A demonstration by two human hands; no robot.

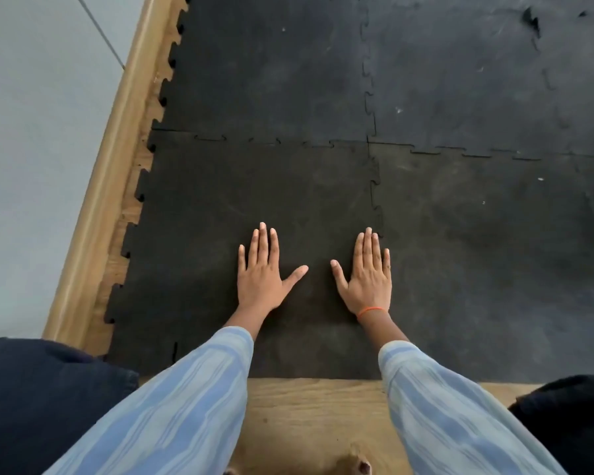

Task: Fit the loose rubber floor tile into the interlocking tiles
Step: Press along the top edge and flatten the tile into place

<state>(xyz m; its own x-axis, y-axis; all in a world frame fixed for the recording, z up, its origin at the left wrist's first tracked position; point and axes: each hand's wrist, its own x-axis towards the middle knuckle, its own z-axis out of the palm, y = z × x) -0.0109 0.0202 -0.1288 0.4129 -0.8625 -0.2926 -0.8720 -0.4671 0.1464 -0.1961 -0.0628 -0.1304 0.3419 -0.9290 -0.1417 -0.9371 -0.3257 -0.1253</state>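
A black rubber floor tile (220,200) with jigsaw edges lies flat at the near left of the mat. Its far edge meets the tile behind (271,70) and its right edge meets the neighbouring tile (494,252); the toothed seams look closed. My left hand (263,272) lies palm down on this tile, fingers spread, holding nothing. My right hand (367,272), with an orange band at the wrist, also rests flat, its fingers next to the right seam (378,200).
A wooden skirting board (114,159) runs along the left, beside a grey wall (31,132). Bare wooden floor (306,423) shows at the tile's near edge. My dark-clad knees (31,406) sit at both lower corners. A torn spot (532,20) marks a far tile.
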